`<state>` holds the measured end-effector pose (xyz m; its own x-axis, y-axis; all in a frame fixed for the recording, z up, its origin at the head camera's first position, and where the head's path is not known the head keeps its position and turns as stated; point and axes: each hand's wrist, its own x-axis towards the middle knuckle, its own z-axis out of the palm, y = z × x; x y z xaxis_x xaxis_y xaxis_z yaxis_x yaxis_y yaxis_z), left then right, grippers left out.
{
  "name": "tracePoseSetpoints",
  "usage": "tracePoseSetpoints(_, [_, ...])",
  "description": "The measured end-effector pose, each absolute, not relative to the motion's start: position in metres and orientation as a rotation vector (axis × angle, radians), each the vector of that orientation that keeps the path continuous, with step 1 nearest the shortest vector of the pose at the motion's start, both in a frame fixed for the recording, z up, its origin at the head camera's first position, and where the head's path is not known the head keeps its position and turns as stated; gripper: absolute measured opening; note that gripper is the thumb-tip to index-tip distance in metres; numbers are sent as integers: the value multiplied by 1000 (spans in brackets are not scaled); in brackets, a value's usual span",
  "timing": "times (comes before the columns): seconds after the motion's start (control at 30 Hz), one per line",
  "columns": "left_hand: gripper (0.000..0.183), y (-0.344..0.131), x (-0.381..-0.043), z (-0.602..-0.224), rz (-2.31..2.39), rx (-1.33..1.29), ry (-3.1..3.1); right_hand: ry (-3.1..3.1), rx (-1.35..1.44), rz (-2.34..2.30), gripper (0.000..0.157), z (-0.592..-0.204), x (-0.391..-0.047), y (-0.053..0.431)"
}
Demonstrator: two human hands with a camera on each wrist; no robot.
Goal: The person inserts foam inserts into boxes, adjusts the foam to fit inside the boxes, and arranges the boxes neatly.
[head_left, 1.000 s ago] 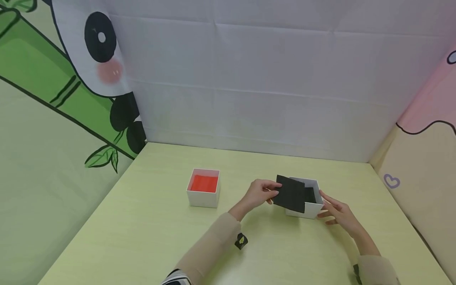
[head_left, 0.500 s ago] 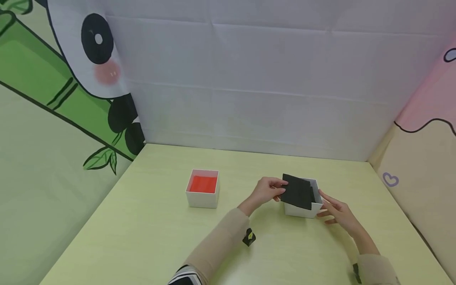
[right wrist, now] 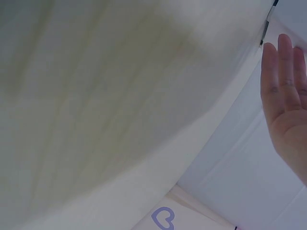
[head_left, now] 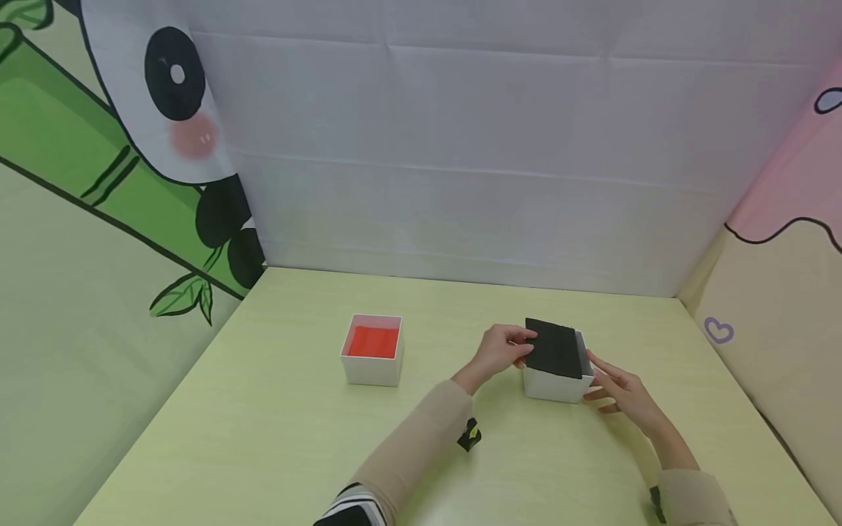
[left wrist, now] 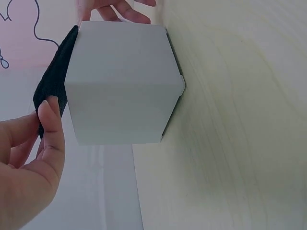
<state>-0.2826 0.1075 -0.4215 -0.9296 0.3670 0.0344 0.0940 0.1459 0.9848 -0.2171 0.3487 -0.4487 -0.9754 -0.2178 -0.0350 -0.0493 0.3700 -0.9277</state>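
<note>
My left hand (head_left: pixel 501 348) pinches the left edge of a thin black square sheet (head_left: pixel 555 349) between thumb and fingers. The sheet lies over the top of a white open box (head_left: pixel 554 387), covering most of its opening; a strip shows at the right. In the left wrist view the sheet (left wrist: pixel 53 79) looks slightly bent and felt-like, right at the rim of the box (left wrist: pixel 122 108). My right hand (head_left: pixel 625 398) rests its fingertips at the right side of this box. Its fingers (right wrist: pixel 284 72) look straight in the right wrist view. The inside of the box is mostly hidden.
A second white box (head_left: pixel 372 371) with a red sheet (head_left: pixel 373 342) inside stands to the left on the pale yellow table (head_left: pixel 263 424). A white backdrop (head_left: pixel 427 168) hangs behind the table, with printed side panels left and right.
My left hand has moved right and slightly up with the black sheet, which now covers most of the right box instead of only its left part. My right hand stays at the box's side.
</note>
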Motion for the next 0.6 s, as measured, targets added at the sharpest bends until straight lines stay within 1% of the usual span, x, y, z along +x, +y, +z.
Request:
tracePoseSetpoints(0.2, [24,116,-284,-420,1921,404,2189,2476,-244,-1665,47,-448,-217,348])
tracePoseSetpoints(0.4, [29,120,-283,-419,1903,382,2192,2486,-267,-1664,46,-449,-218,349])
tracePoseSetpoints(0.6, [47,122,-283,-421,1843,397,2226,2490,-268,-1654,45,-448,-217,349])
